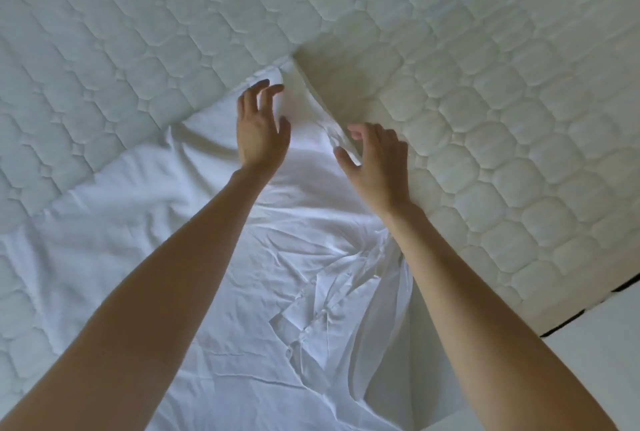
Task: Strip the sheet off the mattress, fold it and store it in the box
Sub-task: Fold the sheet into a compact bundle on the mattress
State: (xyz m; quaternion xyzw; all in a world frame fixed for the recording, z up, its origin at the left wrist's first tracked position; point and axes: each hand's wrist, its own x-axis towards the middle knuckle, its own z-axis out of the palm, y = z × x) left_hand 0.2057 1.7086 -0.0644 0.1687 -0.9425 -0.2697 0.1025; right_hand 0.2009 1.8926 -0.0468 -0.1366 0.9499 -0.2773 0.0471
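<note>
**Both hands at the peak of the loose sheet**

Left hand [260,126]: fingers spread and lightly bent, over the white sheet [214,257] just left of its raised fold; contact cannot be told. Right hand [375,162]: thumb and fingers pinch that fold's edge, just beside the quilted mattress [485,91]. The sheet lies crumpled on the mattress, pointing away from the person. No legible writing.
</note>
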